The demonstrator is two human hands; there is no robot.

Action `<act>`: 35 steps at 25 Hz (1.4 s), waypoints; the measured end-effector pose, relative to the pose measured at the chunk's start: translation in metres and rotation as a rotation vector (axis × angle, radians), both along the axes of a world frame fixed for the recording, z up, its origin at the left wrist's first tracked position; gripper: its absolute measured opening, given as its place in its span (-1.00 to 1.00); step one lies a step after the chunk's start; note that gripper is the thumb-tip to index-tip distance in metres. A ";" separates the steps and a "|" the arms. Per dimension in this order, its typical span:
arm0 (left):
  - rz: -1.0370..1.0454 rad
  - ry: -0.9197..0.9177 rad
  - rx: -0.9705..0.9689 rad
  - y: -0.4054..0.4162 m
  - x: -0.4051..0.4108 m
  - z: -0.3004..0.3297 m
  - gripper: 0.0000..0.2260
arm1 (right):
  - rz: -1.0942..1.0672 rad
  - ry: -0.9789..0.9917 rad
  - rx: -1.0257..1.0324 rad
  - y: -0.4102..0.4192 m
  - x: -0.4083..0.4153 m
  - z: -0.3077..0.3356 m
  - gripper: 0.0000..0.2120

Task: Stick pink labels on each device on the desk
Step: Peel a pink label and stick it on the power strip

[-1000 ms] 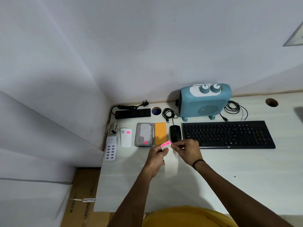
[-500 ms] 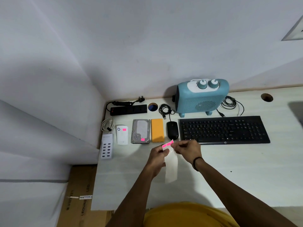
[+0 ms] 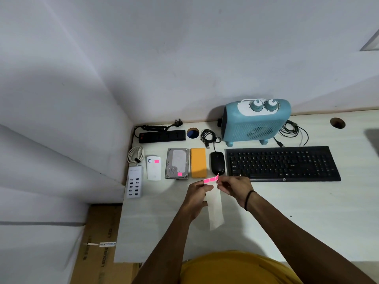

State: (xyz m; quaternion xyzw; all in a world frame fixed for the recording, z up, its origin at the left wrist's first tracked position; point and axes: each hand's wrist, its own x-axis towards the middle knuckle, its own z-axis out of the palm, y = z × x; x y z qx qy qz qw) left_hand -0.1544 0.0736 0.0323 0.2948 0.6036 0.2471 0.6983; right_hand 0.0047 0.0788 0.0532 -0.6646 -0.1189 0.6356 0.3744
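My left hand holds a strip of pink labels by its upper end, and white backing paper hangs down from it. My right hand pinches the right end of the pink strip. Both hands hover over the desk just in front of the black mouse. A white adapter and a hard drive each carry a pink label. The orange device, the white USB hub, the black keyboard, the blue heater and the black power strip show no label.
The white desk ends at the wall on the left. Coiled cables lie by the heater and behind the mouse. Two round cable holes are cut in the desk. A cardboard box stands on the floor at the left.
The strip's white backing paper now hangs longer below my hands. My right hand stays pinched at the strip's right end, and the view has shifted slightly.
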 end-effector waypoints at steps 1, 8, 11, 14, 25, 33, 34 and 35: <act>0.003 -0.004 0.002 0.001 0.001 0.002 -0.84 | 0.024 -0.015 -0.008 0.000 -0.001 0.001 -0.82; 0.083 0.123 -0.030 0.016 0.001 0.007 -0.86 | 0.396 -0.523 0.234 0.001 -0.008 0.011 -0.91; 0.128 0.075 -0.053 0.016 -0.001 0.009 -0.89 | 0.502 -0.667 0.328 0.001 -0.011 0.018 -0.91; 0.163 -0.023 -0.051 0.015 -0.002 0.010 -0.90 | 0.495 -0.696 0.346 0.002 -0.012 0.024 -0.92; 0.109 -0.081 0.053 0.011 -0.004 0.013 -0.82 | 0.176 -0.347 0.202 -0.001 -0.010 0.032 -0.94; 0.081 -0.109 0.050 0.008 -0.005 0.009 -0.81 | 0.202 -0.429 0.238 -0.006 -0.008 0.031 -0.94; 0.085 -0.112 0.046 0.007 -0.004 0.010 -0.82 | 0.187 -0.409 0.232 -0.006 -0.007 0.028 -0.94; 0.096 -0.118 0.037 0.006 -0.003 0.012 -0.84 | 0.164 -0.357 0.221 -0.005 -0.007 0.026 -0.95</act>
